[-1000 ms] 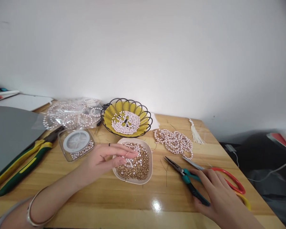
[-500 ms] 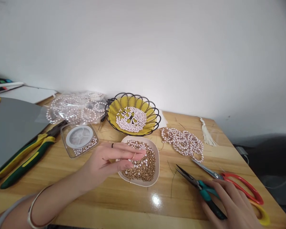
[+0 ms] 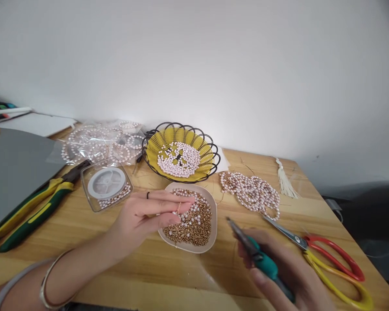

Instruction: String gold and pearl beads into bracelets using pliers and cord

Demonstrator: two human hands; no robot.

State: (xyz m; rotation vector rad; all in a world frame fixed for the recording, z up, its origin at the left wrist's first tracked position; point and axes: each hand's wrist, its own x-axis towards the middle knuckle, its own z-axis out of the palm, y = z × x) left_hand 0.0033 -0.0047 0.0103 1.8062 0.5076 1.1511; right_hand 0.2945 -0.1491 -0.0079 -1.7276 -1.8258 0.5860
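Note:
My left hand (image 3: pixel 149 211) hovers over a pale dish (image 3: pixel 213 224) and pinches a small gold wire loop or chain piece (image 3: pixel 179 208) between thumb and fingers; its exact kind is too small to tell. The dish holds gold beads (image 3: pixel 201 231) and white pearl beads (image 3: pixel 194 216). In my right hand (image 3: pixel 285 268) is a pair of needle-nose pliers (image 3: pixel 257 255) with teal handles. They are lifted off the table, jaws pointing up and left toward the dish. The right hand is somewhat blurred.
Behind the dish stands a yellow basket (image 3: pixel 152 151) of pearls. Scissors (image 3: pixel 311 244) and a heap of bead strings (image 3: pixel 253 192) lie right, near a white tassel (image 3: pixel 285 179). Left are a clear box (image 3: pixel 106 185) with a spool, large pliers (image 3: pixel 42 207) and bagged bead strings (image 3: pixel 100 142).
My right hand has picked up the needle-nose pliers from the table and brought them left toward the dish. My left hand keeps its pinch over the dish, nearly still.

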